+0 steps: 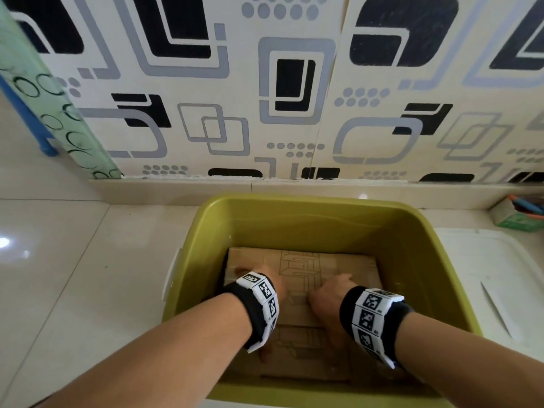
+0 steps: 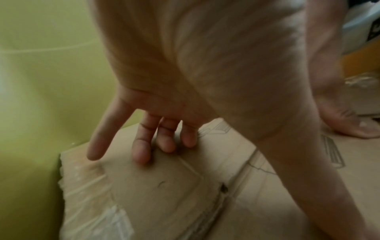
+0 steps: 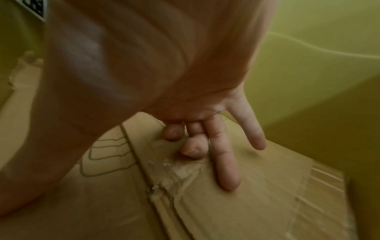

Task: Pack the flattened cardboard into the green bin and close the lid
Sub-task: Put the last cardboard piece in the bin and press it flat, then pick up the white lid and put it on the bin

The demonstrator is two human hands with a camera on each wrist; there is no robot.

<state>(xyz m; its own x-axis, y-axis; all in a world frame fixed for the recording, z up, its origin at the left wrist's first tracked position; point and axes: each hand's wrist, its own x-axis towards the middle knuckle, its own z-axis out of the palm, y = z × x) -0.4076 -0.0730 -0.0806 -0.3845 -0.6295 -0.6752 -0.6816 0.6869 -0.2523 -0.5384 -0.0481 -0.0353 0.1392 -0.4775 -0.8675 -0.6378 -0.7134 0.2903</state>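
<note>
The green bin stands on the floor in front of a patterned wall. Flattened brown cardboard with printed line drawings lies flat on its bottom. Both my hands reach down into the bin. My left hand presses on the left half of the cardboard, its fingers spread, close to the bin wall. My right hand presses on the right half, its fingers touching the sheet. Neither hand grips anything. The bin's white lid lies on the floor to the right.
A small green box holding pens sits at the back right against the baseboard. A blue pole and a green curtain stand at the far left. Glossy tiled floor stretches left of the bin.
</note>
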